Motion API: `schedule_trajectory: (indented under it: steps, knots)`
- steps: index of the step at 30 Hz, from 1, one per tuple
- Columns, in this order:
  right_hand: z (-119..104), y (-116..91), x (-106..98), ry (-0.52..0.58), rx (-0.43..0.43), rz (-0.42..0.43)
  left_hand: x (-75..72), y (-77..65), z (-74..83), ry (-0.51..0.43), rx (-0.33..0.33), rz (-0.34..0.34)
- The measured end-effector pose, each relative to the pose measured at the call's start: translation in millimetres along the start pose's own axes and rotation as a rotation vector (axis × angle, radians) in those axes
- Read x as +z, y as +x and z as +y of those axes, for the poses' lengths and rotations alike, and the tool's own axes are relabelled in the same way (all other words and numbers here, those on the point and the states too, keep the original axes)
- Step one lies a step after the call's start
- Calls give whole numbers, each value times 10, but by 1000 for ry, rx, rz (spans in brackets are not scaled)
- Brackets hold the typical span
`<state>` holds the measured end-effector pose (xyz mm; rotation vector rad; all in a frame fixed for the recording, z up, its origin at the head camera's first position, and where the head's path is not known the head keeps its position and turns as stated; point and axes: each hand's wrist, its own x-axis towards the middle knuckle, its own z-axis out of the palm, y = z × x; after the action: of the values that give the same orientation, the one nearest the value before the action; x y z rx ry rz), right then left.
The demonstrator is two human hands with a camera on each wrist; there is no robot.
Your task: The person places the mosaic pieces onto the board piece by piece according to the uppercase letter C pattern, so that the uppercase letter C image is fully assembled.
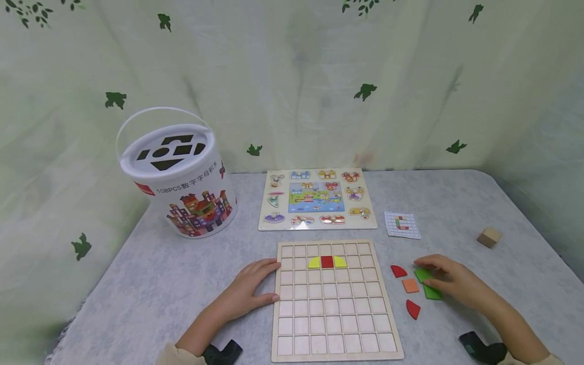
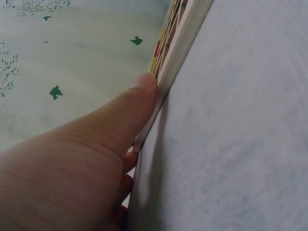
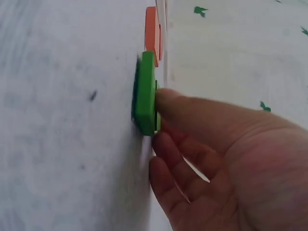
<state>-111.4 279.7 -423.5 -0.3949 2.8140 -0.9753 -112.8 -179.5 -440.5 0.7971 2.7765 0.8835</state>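
Note:
A wooden grid board [image 1: 336, 307] lies flat on the table, with a red square [image 1: 327, 262] between two yellow quarter-round pieces [image 1: 314, 262] in its second row. At the board's left edge rests my left hand [image 1: 248, 286], thumb and fingertips touching the frame; the left wrist view shows the thumb [image 2: 146, 83] against it. My right hand [image 1: 456, 281] is over two green pieces [image 1: 432, 292] right of the board. Its thumb touches one green piece [image 3: 146, 96] in the right wrist view, fingers loosely bent beside it. An orange square [image 1: 410, 286] and two red quarter-rounds [image 1: 412, 309] lie nearby.
Behind the board lies a picture puzzle [image 1: 318, 223] with knobbed pieces. A small pattern card [image 1: 402, 225] is to its right, and a wooden cube [image 1: 489, 236] sits farther right. A white lidded bucket [image 1: 182, 172] stands at the back left, before a curtain [image 1: 292, 91].

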Motion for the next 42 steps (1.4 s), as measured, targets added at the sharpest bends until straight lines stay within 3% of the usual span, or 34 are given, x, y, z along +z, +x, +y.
schedule_trajectory:
  steps: [5, 16, 21, 26, 32, 38, 42]
  knots:
    - [41, 23, 20, -41, -11, 45, 4, -2, -1, 2, -1, 1]
    - [-25, 50, -3, -53, -17, 40, 6, -4, -2, 4, -5, -1]
    - [-248, 106, -1, -45, -126, 90, 5, -4, -1, 4, -9, -3]
    - [-563, 232, 72, -27, -292, 147, 3, -3, 6, 3, -15, -5]
    - [-968, 382, 188, 48, -454, 174, -3, 1, 9, 1, -17, -10]
    - [-1273, 496, 454, 136, -500, 150, -6, 3, 12, 3, -26, -13]
    - [-1317, 581, 724, 192, -466, 59, -5, -1, 12, 1, -24, -11]
